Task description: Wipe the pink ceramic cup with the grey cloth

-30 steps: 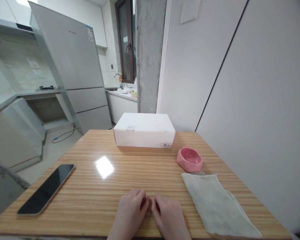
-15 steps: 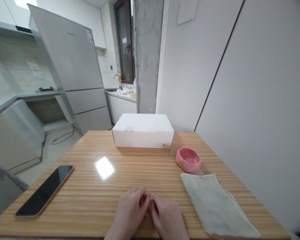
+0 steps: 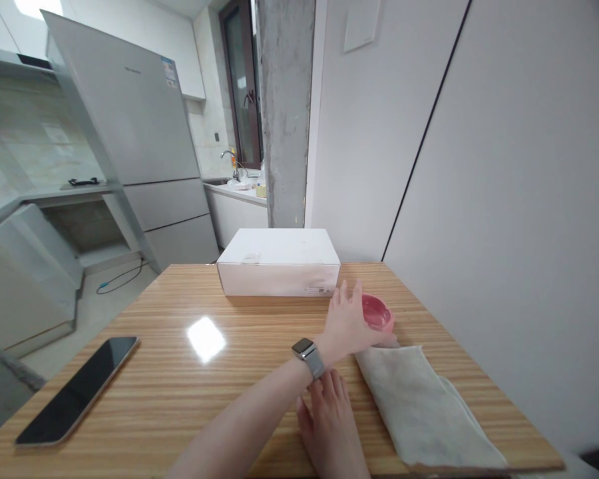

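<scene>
Stretched across to the right, my left hand has its fingers and thumb spread at the near left side of a pink ashtray. The hand covers part of the ashtray; whether it touches the ashtray I cannot tell. A watch is on the left wrist. My right hand lies palm down on the table near the front edge, fingers stretched forward below the left wrist, holding nothing. To its right is a folded pale grey-green cloth, just in front of the ashtray.
A white cardboard box stands at the back of the wood-grain table. A dark phone lies at the left. Beyond are a fridge, a concrete column and a pale wall at the right.
My left hand has left its place beside the right hand and reached forward and right to the ashtray, opening its fingers. The right hand's curled fingers have stretched out. The view has shifted slightly.
</scene>
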The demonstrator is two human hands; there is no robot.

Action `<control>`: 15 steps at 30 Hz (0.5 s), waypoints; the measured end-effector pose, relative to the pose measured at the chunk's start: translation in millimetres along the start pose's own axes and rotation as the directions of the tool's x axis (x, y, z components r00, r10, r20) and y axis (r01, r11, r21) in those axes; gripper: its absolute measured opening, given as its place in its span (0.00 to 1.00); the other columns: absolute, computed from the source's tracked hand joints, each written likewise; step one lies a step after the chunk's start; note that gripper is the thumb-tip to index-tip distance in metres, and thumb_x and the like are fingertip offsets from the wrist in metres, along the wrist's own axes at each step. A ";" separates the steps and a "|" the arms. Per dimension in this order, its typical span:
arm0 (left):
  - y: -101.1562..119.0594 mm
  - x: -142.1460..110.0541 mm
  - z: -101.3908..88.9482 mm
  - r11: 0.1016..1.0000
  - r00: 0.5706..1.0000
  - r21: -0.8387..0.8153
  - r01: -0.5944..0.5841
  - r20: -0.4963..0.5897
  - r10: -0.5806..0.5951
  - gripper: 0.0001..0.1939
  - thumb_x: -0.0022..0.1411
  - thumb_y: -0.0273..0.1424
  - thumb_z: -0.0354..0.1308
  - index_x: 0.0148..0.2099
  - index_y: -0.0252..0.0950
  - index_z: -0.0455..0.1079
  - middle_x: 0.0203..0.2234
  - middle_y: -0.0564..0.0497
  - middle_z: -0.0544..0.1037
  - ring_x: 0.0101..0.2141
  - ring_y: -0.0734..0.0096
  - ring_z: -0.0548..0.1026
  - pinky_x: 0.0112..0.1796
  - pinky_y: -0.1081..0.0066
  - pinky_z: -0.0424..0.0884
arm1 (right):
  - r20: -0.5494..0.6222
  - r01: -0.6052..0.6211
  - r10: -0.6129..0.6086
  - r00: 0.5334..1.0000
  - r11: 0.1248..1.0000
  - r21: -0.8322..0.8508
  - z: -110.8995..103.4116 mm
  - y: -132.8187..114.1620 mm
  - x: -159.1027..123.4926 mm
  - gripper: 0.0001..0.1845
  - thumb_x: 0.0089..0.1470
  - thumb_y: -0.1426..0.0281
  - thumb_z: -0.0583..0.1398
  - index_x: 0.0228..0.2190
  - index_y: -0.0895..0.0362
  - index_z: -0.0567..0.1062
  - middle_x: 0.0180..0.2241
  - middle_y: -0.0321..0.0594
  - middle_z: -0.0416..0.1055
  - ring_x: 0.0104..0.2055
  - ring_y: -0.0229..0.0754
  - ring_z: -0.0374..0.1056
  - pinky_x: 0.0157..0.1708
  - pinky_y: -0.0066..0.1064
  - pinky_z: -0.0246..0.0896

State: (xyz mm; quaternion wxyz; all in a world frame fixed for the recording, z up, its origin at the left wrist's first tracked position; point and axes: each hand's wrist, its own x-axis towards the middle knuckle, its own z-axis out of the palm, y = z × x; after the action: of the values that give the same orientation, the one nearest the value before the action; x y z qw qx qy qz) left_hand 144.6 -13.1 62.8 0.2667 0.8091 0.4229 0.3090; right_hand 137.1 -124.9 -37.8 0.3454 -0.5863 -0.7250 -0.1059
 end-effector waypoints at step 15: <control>-29.0 -7.5 -27.3 0.984 0.986 -0.155 0.090 -0.124 -0.109 0.44 0.40 0.40 0.68 0.59 0.42 0.56 0.51 0.43 0.70 0.49 0.55 0.70 0.48 0.61 0.66 | 0.117 -0.042 0.032 0.993 0.996 0.081 -10.9 -3.0 4.7 0.11 0.53 0.77 0.53 0.36 0.53 0.71 0.39 0.45 0.71 0.40 0.51 0.65 0.41 0.46 0.62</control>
State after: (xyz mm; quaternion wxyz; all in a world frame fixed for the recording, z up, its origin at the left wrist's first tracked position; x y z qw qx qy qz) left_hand 106.3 -0.3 58.9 0.3131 0.7425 0.4552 0.3787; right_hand 138.1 -128.2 -26.0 0.3288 -0.5899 -0.7367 -0.0349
